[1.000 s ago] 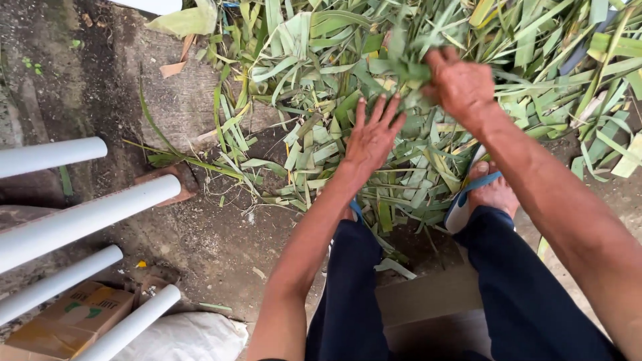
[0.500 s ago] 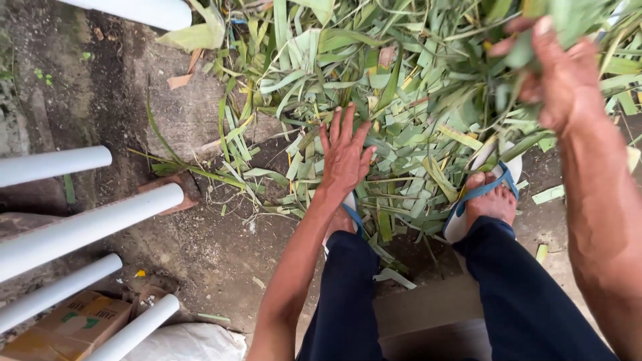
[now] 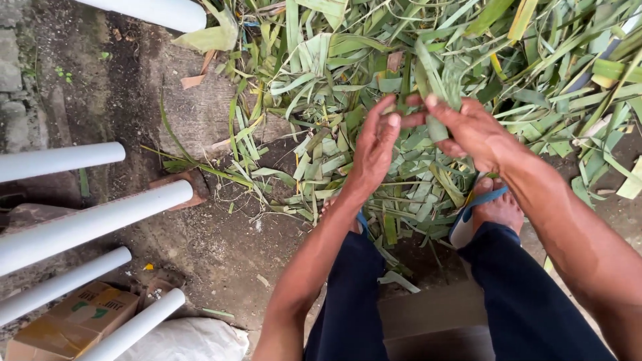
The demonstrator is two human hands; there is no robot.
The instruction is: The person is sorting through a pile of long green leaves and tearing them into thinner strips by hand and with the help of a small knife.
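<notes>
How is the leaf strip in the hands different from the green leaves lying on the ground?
The leaf strip is lifted up, pinched between the left hand and the right hand; the leaves on the ground lie loose in a big pile. The strip stands nearly upright, while the pile's leaves point every way. Both are green, long and narrow.

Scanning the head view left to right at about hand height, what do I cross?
White pipes → bare dirt ground → left hand → green leaf strip pinched by both hands → right hand → pile of cut green leaves.
</notes>
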